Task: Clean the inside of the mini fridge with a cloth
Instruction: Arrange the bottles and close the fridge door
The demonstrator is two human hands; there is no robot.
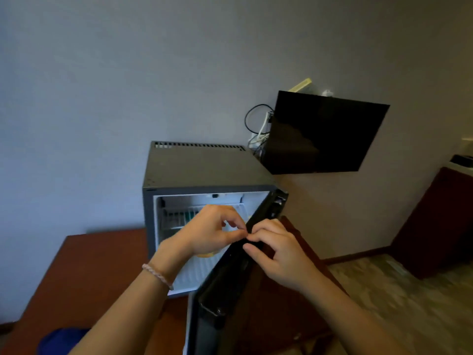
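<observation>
A dark grey mini fridge (199,167) stands on a brown table, its door (225,285) swung open toward me on the right. The white inside (202,270) shows a wire shelf and something yellow low down, partly hidden by my left hand. My left hand (210,230) is in front of the opening, thumb and fingers curled and meeting at the door's top edge. My right hand (276,248) is curled over that same door edge, fingers on its dark inner side. No cloth is in view.
The brown table (84,275) reaches out to the left of the fridge. A black wall-mounted TV (322,134) with cables hangs to the right. A dark red cabinet (440,221) stands at the far right on a patterned floor. Something blue (61,340) lies at bottom left.
</observation>
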